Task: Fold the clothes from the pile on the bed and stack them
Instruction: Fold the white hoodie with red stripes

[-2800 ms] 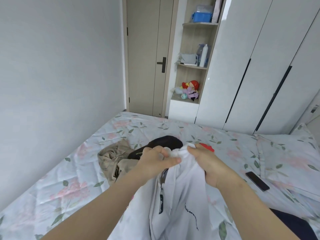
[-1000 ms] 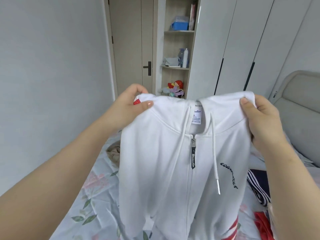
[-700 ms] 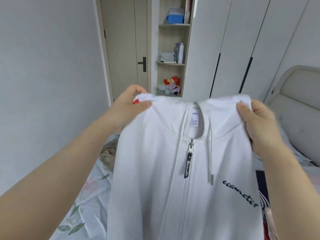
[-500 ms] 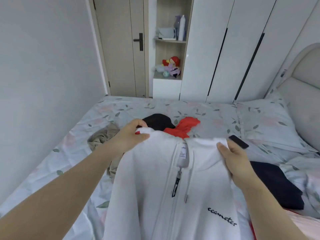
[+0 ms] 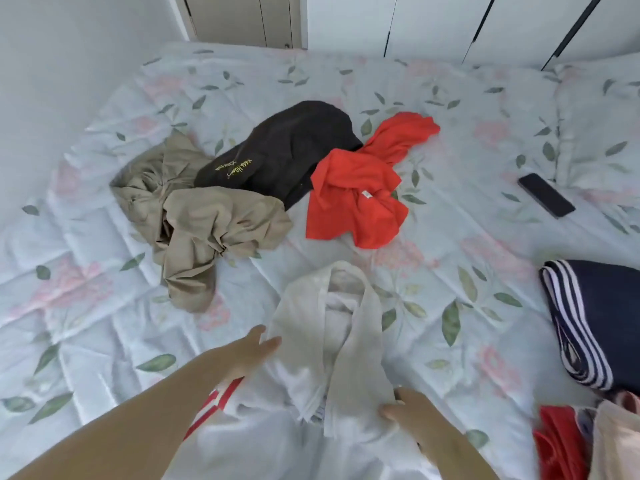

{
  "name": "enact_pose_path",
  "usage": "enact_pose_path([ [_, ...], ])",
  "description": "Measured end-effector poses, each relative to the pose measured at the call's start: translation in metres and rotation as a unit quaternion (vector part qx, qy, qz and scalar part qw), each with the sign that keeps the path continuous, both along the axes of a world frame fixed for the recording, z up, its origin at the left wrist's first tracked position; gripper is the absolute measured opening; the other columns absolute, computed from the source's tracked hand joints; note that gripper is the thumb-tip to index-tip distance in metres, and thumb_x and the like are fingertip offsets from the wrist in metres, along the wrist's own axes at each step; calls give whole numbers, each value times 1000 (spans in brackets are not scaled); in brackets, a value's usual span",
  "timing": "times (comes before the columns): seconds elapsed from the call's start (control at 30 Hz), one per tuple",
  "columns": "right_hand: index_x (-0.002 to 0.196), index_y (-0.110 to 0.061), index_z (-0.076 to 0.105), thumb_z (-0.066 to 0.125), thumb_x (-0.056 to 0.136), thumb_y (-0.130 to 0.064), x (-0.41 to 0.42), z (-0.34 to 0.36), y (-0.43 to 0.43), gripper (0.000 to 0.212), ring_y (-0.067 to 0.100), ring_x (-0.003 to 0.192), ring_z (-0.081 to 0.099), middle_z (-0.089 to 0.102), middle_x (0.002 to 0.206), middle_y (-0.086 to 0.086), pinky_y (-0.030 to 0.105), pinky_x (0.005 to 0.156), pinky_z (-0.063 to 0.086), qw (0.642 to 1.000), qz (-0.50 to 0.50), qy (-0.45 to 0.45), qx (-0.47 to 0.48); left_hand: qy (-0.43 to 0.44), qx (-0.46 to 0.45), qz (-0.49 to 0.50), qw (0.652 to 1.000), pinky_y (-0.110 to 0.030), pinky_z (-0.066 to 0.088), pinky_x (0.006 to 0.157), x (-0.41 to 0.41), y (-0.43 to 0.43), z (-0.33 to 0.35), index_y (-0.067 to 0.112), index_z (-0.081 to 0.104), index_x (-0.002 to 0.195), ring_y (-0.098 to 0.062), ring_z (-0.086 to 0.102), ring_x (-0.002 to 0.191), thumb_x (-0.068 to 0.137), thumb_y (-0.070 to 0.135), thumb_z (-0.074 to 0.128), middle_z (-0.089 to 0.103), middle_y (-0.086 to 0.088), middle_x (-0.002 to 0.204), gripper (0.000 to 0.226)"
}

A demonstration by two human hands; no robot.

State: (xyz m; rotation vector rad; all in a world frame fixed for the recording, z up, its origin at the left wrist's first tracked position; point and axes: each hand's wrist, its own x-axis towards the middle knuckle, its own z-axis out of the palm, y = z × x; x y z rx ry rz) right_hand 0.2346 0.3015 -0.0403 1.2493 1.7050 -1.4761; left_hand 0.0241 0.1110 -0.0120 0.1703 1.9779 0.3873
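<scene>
A white zip hoodie point(image 5: 322, 344) with red sleeve stripes lies spread on the floral bed point(image 5: 433, 258) right in front of me, hood pointing away. My left hand point(image 5: 247, 351) rests flat on its left shoulder with straight fingers. My right hand point(image 5: 414, 415) lies on its right side, fingers relaxed on the cloth. Further back lies the pile: a beige garment point(image 5: 197, 216), a black one point(image 5: 291, 147) and a red shirt point(image 5: 363, 188), all crumpled.
A dark phone point(image 5: 546, 195) lies at the right near a floral pillow point(image 5: 602, 126). A navy garment with white stripes point(image 5: 595, 323) sits at the right edge, with red and pink clothes point(image 5: 585, 445) below it. Wall at left, wardrobe doors behind.
The hoodie, held up by both shoulders before, has come down onto the bed. Both hands have let go of their grip and now lie on it. The view has tilted down.
</scene>
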Motion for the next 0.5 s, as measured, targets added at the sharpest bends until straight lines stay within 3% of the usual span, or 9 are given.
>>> enact_pose_path([
  [0.03, 83, -11, 63, 61, 86, -15, -2, -7, 0, 5, 23, 85, 63, 68, 94, 13, 25, 71, 42, 999, -13, -25, -23, -18, -25, 1, 1000, -33, 35, 98, -2, 2, -11, 20, 18, 148, -24, 45, 126, 98, 53, 27, 38, -7, 146, 61],
  [0.1, 86, -9, 64, 62, 89, -32, -9, -18, 5, 23, 24, 74, 62, 67, 83, 10, 28, 66, 46, 992, -92, -69, -56, -27, -59, 37, 997, -29, 45, 73, -7, 10, -31, 13, 37, 134, -20, 57, 89, 97, 57, 22, 55, -5, 111, 60],
  [0.17, 82, -5, 59, 60, 90, -36, -19, -31, 13, 32, 21, 55, 49, 57, 70, 8, 24, 54, 38, 975, -207, -69, -49, -5, -64, 117, 991, -27, 41, 57, -14, 19, -49, 11, 45, 123, -19, 50, 67, 95, 59, 26, 52, -5, 84, 59],
  [0.27, 85, 4, 53, 59, 92, -27, -41, -44, 24, 32, 16, 44, 43, 48, 63, 6, 22, 45, 37, 963, -267, -11, -22, 42, -25, 206, 977, -27, 36, 54, -23, 31, -83, 17, 31, 140, -21, 49, 73, 93, 58, 38, 51, -6, 96, 64],
  [0.4, 91, 2, 59, 62, 90, -28, -73, -63, 31, 30, 22, 58, 60, 62, 71, 10, 26, 54, 46, 957, -287, 8, -45, 69, 32, 281, 957, -30, 41, 68, -33, 49, -109, 15, 28, 143, -21, 52, 83, 90, 50, 53, 51, -10, 120, 68],
  [0.5, 108, 7, 57, 69, 85, -22, -90, -75, 34, 38, 32, 84, 65, 66, 96, 17, 40, 76, 56, 946, -318, 16, -67, 33, 72, 299, 951, -27, 42, 55, -42, 62, -114, 17, 46, 127, -16, 56, 77, 89, 49, 55, 55, 3, 97, 51],
])
